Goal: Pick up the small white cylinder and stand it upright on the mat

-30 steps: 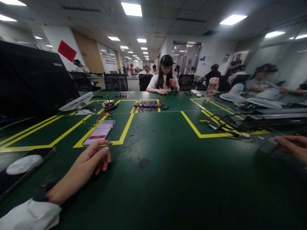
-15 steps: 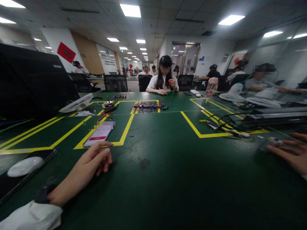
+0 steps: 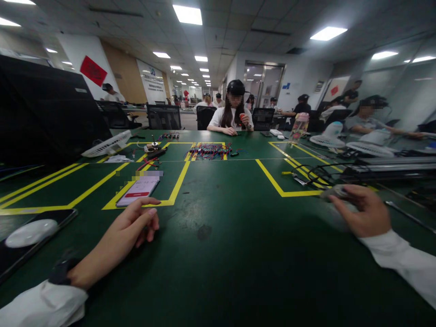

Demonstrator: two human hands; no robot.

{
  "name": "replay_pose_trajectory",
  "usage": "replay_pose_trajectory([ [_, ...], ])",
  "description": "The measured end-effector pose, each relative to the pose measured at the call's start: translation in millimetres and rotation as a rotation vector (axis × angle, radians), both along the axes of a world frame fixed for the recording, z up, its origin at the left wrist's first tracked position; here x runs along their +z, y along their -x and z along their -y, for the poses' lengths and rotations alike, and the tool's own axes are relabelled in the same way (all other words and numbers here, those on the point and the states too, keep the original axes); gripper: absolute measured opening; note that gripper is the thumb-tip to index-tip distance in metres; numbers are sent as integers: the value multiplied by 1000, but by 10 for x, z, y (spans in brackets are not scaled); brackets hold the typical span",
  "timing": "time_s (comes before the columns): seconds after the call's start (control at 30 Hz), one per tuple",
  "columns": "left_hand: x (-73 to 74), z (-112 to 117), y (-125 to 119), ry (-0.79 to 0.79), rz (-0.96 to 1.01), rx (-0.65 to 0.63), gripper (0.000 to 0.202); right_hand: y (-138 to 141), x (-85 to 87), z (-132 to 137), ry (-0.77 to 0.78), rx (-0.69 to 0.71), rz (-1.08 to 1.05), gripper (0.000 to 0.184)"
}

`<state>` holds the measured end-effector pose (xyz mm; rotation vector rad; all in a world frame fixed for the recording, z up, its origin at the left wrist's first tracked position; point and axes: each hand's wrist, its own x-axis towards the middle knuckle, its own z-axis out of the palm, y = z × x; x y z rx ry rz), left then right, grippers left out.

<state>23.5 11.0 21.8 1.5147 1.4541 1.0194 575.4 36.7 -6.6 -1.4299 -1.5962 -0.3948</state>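
Note:
My left hand (image 3: 134, 227) rests on the green table with its index finger stretched out, the other fingers loosely bent, and nothing held. Its fingertips lie just at the near edge of a phone (image 3: 139, 187) whose light screen shows a red bar. On the right, my right hand (image 3: 366, 211) has thumb and fingers closed around the top of a blurred, roundish see-through jar-like thing (image 3: 337, 217) with a grey top. Motion blur hides what exactly it is. That thing is over the table, near the corner of a yellow tape outline (image 3: 299, 193).
A white mouse (image 3: 32, 233) lies on a dark flat pad at left. Bundled wired parts (image 3: 211, 151) lie mid-table; black cables (image 3: 311, 175) and metal bars (image 3: 395, 165) are at right. Across the table sits a person (image 3: 230, 116). White fans and a bottle (image 3: 299, 127) stand beyond.
My right hand has come in from the right edge toward the middle, bringing the jar-like thing with it. My left hand has stayed almost still.

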Motion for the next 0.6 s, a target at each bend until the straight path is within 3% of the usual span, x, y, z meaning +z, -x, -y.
replay_pose_trajectory([
  [0.07, -19, -7, 22, -4, 5, 0, 29, 529, 6, -71, 21, 237, 13, 43],
  [0.17, -48, -24, 55, -5, 21, 2, 31, 1285, 23, -86, 80, 481, 27, 34],
  [0.3, -51, -32, 57, -4, 33, 0, 30, 2044, 69, 21, 150, 821, -101, 31],
  [0.43, -66, -35, 75, -4, 35, -9, 28, 2373, 73, 88, 239, 897, -141, 34],
  [0.6, -132, -50, 73, -51, -31, -15, 27, 2457, 37, 69, 372, 889, -205, 41],
])
